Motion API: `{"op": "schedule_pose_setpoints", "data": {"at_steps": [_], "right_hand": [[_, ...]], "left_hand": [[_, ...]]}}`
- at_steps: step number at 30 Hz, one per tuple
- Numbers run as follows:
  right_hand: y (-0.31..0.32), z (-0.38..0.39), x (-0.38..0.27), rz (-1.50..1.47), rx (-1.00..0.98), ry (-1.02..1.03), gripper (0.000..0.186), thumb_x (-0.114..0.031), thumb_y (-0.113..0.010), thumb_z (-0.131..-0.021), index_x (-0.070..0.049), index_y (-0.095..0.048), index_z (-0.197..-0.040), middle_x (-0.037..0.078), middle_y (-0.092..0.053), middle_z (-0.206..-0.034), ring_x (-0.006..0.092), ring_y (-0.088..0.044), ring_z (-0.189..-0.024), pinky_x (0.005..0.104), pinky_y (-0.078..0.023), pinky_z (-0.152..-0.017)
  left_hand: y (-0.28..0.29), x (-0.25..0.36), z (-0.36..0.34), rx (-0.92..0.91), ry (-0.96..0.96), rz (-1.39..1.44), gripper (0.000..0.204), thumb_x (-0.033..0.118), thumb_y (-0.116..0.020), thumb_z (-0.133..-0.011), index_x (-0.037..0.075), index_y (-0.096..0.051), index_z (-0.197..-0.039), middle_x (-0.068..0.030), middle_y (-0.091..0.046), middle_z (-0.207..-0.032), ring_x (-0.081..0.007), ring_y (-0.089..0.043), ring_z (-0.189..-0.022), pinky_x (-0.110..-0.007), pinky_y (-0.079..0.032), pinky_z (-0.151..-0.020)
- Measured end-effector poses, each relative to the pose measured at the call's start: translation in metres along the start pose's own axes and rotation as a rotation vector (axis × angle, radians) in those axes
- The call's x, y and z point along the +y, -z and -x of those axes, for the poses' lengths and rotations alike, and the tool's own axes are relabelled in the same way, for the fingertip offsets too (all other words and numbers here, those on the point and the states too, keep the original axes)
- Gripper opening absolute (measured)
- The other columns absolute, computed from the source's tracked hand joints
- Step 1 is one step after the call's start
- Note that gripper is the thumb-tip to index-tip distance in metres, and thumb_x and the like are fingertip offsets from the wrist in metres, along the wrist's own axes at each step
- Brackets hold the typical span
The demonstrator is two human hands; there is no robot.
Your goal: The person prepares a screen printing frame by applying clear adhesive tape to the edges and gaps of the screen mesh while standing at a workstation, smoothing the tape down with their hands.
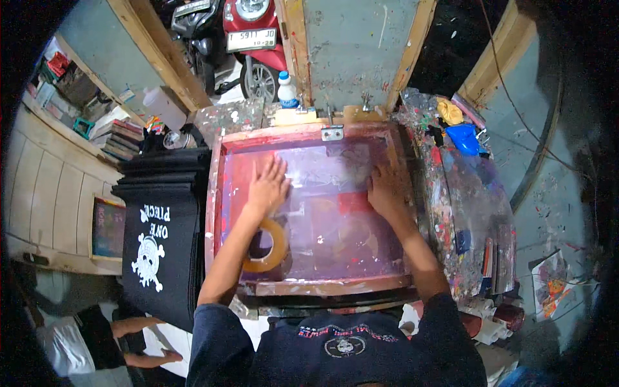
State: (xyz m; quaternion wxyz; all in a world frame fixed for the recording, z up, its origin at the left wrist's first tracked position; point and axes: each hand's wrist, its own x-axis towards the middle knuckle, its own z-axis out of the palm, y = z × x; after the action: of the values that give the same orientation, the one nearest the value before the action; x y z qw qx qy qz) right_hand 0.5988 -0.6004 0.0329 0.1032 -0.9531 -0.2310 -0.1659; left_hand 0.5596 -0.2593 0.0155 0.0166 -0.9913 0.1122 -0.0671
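Observation:
A wooden screen-printing frame (pixel 403 279) with pinkish-purple mesh (pixel 316 226) lies in front of me, hinged at its back by a metal clamp (pixel 332 133). My left hand (pixel 269 184) rests open on the mesh's upper left, fingers spread. At the upper right my right hand (pixel 387 188) also lies on the mesh, fingers extended. Between the hands, pale translucent strips (pixel 322 171) cover part of the mesh. A roll of amber tape (pixel 274 255) lies on the screen beside my left forearm, which partly hides it.
Left, stacked black fabric (pixel 161 251) bears a white skull print. Another person's arms (pixel 155 358) show lower left. Behind stand a white bottle (pixel 285 90), a jug (pixel 164 106) and scooters (pixel 251 58). A paint-spattered bench (pixel 474 206) holding bags (pixel 461 135) is at right.

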Motion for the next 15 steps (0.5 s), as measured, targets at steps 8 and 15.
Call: {"op": "schedule_pose_setpoints", "data": {"at_steps": [8,15], "right_hand": [[0.049,0.044,-0.133,-0.521,-0.301,0.266,0.069,-0.039,-0.073,-0.079,0.005,-0.056,-0.130,0.023,-0.055,-0.135,0.0380,-0.049,-0.129,0.0489,-0.036,-0.111],[0.020,0.079,-0.196,-0.525,-0.357,0.166,0.039,-0.028,-0.074,-0.081,-0.001,-0.069,-0.109,0.017,-0.066,-0.112,0.0339,-0.056,-0.109,0.0466,-0.042,-0.098]], "left_hand": [[0.117,0.014,0.112,0.076,0.097,0.413,0.059,0.038,-0.061,-0.091,-0.002,-0.054,-0.134,-0.0234,-0.050,-0.140,-0.0381,-0.043,-0.134,-0.049,-0.029,-0.115],[0.090,0.032,0.181,-0.207,-0.114,0.209,0.045,0.034,-0.076,-0.075,-0.003,-0.062,-0.098,-0.0174,-0.063,-0.104,-0.0337,-0.056,-0.109,-0.050,-0.040,-0.103]]}}
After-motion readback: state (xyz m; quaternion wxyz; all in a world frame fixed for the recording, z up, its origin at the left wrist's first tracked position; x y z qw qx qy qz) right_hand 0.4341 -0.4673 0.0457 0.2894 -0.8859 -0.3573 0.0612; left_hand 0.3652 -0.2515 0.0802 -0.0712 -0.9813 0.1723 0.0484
